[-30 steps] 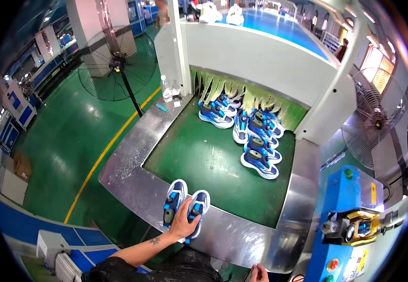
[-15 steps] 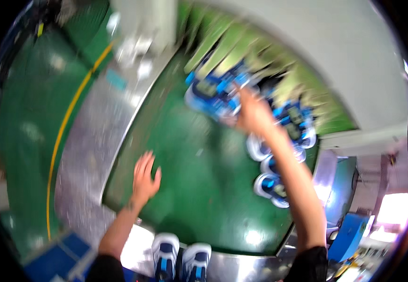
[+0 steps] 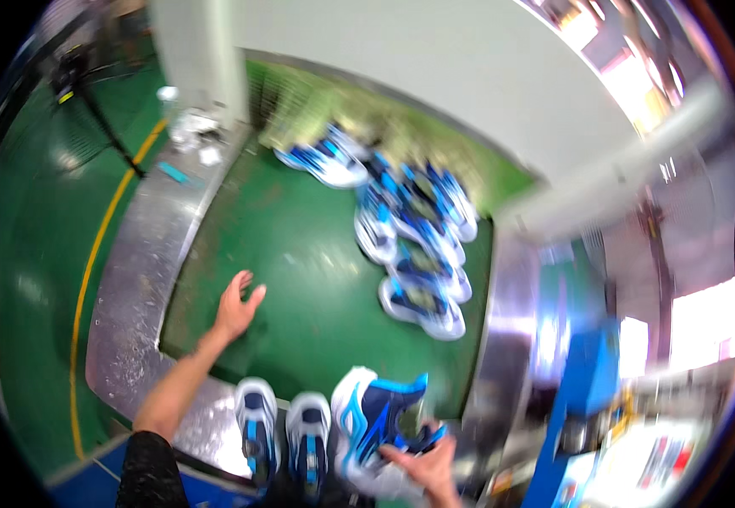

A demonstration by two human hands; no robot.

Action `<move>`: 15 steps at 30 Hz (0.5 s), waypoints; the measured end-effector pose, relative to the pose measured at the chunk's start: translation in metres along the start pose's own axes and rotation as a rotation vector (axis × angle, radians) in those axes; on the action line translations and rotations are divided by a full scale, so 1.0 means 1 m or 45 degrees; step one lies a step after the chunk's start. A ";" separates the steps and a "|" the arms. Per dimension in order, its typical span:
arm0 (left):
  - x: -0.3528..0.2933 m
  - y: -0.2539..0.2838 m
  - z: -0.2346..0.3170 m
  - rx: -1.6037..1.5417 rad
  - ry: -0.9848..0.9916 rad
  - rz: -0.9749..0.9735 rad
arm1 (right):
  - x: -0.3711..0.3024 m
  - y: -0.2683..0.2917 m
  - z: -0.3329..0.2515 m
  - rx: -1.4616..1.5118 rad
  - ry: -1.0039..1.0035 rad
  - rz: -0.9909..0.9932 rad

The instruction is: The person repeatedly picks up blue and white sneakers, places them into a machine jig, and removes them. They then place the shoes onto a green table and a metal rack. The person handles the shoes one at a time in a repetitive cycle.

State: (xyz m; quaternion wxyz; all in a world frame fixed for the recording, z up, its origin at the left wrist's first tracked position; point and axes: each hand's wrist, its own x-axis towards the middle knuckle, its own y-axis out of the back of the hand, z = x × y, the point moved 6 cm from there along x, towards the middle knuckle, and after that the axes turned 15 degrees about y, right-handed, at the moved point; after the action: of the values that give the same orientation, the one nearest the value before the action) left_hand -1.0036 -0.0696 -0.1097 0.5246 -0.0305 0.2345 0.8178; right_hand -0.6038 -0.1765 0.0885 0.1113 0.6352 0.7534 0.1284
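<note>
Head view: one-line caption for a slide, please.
Right hand grips a blue-and-white shoe beside two other shoes; open left hand hovers over the green surface.

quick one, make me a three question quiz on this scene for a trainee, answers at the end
1. What does the right grip hold? (a) a bottle (b) a blue-and-white shoe (c) a cloth
2. True or false: the left grip also holds a shoe.
3. Fill the gap: the line on the floor, left of the metal frame, is ____.

Key: 1. b; 2. false; 3. yellow.
</note>
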 end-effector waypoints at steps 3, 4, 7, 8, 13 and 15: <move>-0.138 -0.111 0.116 -0.246 0.623 -1.597 | -0.046 0.067 -0.079 -0.471 0.696 -0.373; -0.195 -0.133 0.142 -0.300 0.818 -2.022 | -0.058 0.073 -0.102 -0.514 1.028 -0.369; -0.291 -0.135 0.177 -0.203 0.734 -1.744 | -0.140 0.101 -0.115 -0.373 0.911 0.152; -0.346 -0.148 0.205 -0.757 0.765 -2.259 | -0.179 0.109 -0.080 -0.075 0.659 0.435; -0.464 -0.198 0.270 -0.401 0.135 -2.005 | -0.270 0.117 -0.073 0.394 0.506 0.690; -0.552 -0.237 0.275 -0.535 -0.102 -1.895 | -0.321 0.180 -0.079 0.559 0.561 0.697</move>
State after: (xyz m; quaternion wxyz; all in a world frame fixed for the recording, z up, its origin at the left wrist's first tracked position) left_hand -0.4956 -0.3405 0.2142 0.9274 -0.2492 -0.0269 0.2777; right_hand -0.4084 -0.4683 0.2247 -0.2288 0.7781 0.5720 0.1223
